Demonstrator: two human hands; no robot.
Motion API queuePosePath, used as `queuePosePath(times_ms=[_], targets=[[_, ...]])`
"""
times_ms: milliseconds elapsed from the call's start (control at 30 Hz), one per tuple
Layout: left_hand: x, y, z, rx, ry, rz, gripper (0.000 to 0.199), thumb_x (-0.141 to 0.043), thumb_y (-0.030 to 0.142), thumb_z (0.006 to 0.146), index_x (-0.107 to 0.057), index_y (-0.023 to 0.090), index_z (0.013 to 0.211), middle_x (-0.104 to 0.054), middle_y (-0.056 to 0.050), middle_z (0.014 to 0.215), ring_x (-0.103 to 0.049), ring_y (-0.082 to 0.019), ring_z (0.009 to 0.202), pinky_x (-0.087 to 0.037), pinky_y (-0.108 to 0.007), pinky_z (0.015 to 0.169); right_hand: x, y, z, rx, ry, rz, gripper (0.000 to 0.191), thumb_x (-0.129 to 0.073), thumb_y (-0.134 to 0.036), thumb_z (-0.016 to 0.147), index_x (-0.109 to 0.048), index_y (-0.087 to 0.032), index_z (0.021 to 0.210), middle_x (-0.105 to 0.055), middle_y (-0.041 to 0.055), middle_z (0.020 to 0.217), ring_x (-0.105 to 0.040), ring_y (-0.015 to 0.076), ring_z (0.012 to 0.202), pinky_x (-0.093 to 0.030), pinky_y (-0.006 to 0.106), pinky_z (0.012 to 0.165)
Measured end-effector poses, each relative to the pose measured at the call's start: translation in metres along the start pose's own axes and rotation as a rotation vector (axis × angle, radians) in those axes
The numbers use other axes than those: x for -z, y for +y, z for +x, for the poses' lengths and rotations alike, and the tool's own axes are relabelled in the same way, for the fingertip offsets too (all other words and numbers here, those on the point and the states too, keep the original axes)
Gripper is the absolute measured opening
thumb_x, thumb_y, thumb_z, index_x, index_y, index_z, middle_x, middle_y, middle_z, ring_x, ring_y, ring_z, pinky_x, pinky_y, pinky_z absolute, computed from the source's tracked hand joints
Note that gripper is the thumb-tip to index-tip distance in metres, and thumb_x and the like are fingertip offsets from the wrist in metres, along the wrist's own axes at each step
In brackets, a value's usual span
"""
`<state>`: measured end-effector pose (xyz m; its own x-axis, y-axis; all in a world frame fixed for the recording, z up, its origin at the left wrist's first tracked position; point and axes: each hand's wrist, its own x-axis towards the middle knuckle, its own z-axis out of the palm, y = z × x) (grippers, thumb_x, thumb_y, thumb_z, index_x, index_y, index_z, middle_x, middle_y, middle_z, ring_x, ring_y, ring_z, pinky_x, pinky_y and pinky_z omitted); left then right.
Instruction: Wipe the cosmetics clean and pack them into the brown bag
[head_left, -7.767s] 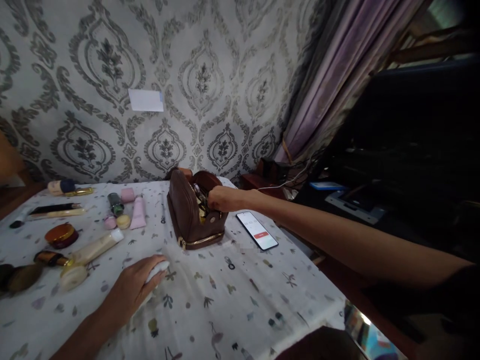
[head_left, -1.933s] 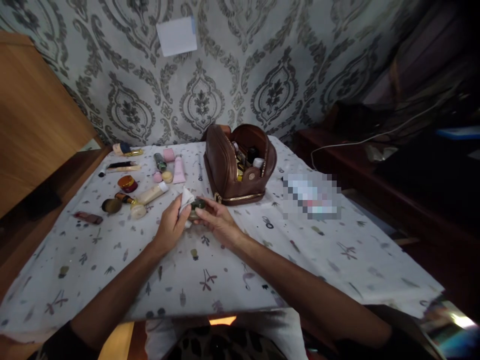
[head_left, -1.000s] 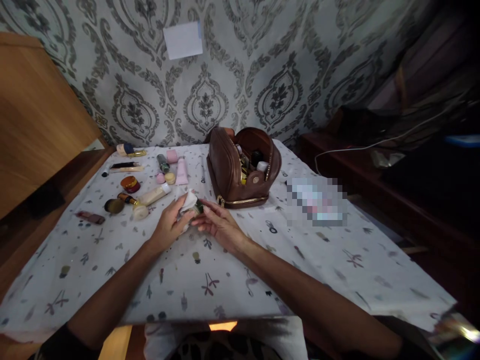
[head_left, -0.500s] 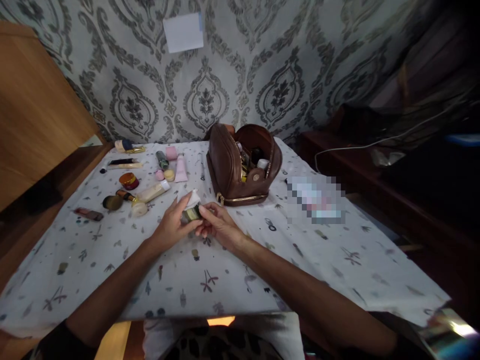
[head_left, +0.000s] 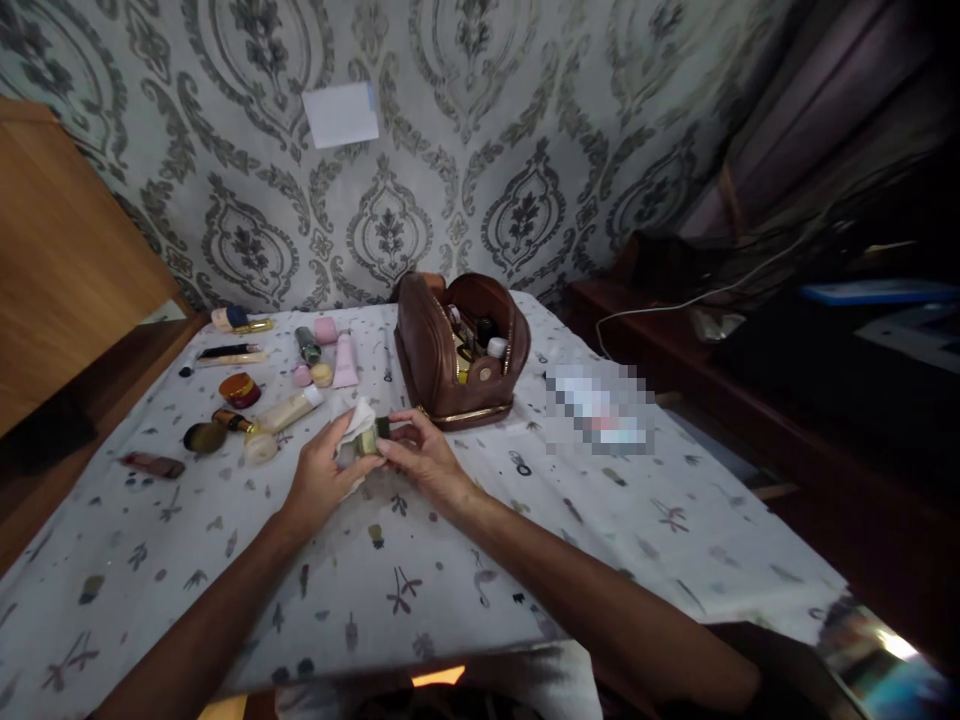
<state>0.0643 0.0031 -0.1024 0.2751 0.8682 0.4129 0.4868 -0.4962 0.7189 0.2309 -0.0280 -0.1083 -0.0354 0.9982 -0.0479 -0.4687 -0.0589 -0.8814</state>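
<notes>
Over the near-middle of the table, my left hand [head_left: 316, 472] is closed around a white tissue [head_left: 360, 413] and one end of a small greenish bottle [head_left: 367, 442]. From the other side, the fingers and thumb of my right hand [head_left: 435, 462] pinch the bottle's dark end. The bottle lies roughly sideways between both hands; its label is too small to read. Just beyond my right hand stands a brown cosmetic bag [head_left: 422, 345], unzipped, with several bottles and jars inside. A cream tube [head_left: 289, 408] lies left of my left hand.
Left on the patterned tablecloth [head_left: 247, 560] lie a makeup brush [head_left: 204, 437], an amber jar [head_left: 239, 389], a lip gloss tube [head_left: 154, 465] and a pink tube [head_left: 345, 360]. A blurred-out item [head_left: 600, 410] lies right. A wooden panel [head_left: 75, 260] borders the left.
The view has shifted, so the table things appear lower and further left. The bottle has turned between my hands, and more of the tissue shows around it.
</notes>
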Motion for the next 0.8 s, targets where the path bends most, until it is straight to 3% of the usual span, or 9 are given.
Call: queuePosePath(times_ms=[100, 233, 367, 467, 600, 700, 800], targets=[[0.000, 0.003, 0.000, 0.126, -0.046, -0.119, 0.041, -0.070, 0.043, 0.077, -0.065, 0.015, 0.107, -0.072, -0.004, 0.094, -0.065, -0.020, 0.085, -0.053, -0.031, 0.080, 0.001, -0.003, -0.001, 0.133, 0.012, -0.096, 0.054, -0.086, -0.034, 0.057, -0.050, -0.024, 0.097, -0.058, -0.0034, 0.090, -0.059, 0.0117, 0.071, -0.048, 0.025, 0.065], [0.001, 0.010, 0.001, 0.231, -0.090, -0.254, 0.028, -0.068, 0.042, 0.079, -0.061, 0.016, 0.087, -0.062, 0.003, 0.072, -0.057, -0.013, 0.064, -0.047, -0.022, 0.058, 0.005, -0.005, -0.003, 0.317, 0.057, -0.352, 0.046, -0.079, -0.033, 0.066, -0.052, -0.023, 0.102, -0.058, 0.0012, 0.098, -0.057, 0.0154, 0.080, -0.047, 0.027, 0.069], [0.000, 0.016, 0.000, 0.219, -0.047, -0.233, 0.025, -0.064, 0.041, 0.081, -0.058, 0.017, 0.086, -0.062, 0.003, 0.074, -0.060, -0.014, 0.065, -0.049, -0.022, 0.058, 0.008, -0.002, -0.003, 0.414, 0.140, -0.577, 0.040, -0.075, -0.025, 0.069, -0.056, -0.022, 0.104, -0.060, 0.0020, 0.096, -0.056, 0.0171, 0.083, -0.045, 0.027, 0.069], [-0.003, 0.014, -0.004, 0.052, 0.013, -0.037, 0.025, -0.059, 0.035, 0.085, -0.063, 0.017, 0.103, -0.070, -0.004, 0.095, -0.068, -0.019, 0.084, -0.054, -0.028, 0.075, 0.010, 0.001, 0.001, 0.394, 0.182, -0.563, 0.041, -0.075, -0.026, 0.067, -0.055, -0.022, 0.101, -0.060, -0.0001, 0.090, -0.056, 0.0159, 0.080, -0.045, 0.027, 0.070], [-0.006, 0.012, -0.011, -0.272, 0.011, 0.217, 0.035, -0.051, 0.025, 0.091, -0.062, 0.019, 0.124, -0.067, -0.011, 0.123, -0.063, -0.025, 0.115, -0.051, -0.036, 0.097, 0.009, -0.001, 0.006, 0.242, 0.165, -0.309, 0.044, -0.078, -0.035, 0.065, -0.047, -0.023, 0.094, -0.058, -0.0056, 0.075, -0.056, 0.0123, 0.063, -0.045, 0.024, 0.057], [-0.003, 0.014, -0.011, -0.412, 0.076, 0.261, 0.033, -0.049, 0.018, 0.091, -0.063, 0.018, 0.120, -0.069, -0.011, 0.118, -0.064, -0.023, 0.113, -0.051, -0.034, 0.095, 0.005, -0.008, 0.005, 0.130, 0.116, -0.074, 0.052, -0.082, -0.042, 0.060, -0.044, -0.023, 0.090, -0.057, -0.0081, 0.070, -0.056, 0.0108, 0.051, -0.045, 0.024, 0.049], [0.003, 0.019, -0.003, -0.466, 0.110, 0.239, 0.023, -0.048, 0.013, 0.088, -0.067, 0.018, 0.099, -0.072, -0.008, 0.103, -0.066, -0.021, 0.104, -0.052, -0.031, 0.089, 0.000, -0.018, 0.000, 0.132, 0.098, 0.086, 0.055, -0.083, -0.048, 0.061, -0.044, -0.023, 0.089, -0.060, -0.0080, 0.068, -0.060, 0.0116, 0.050, -0.047, 0.023, 0.048]])
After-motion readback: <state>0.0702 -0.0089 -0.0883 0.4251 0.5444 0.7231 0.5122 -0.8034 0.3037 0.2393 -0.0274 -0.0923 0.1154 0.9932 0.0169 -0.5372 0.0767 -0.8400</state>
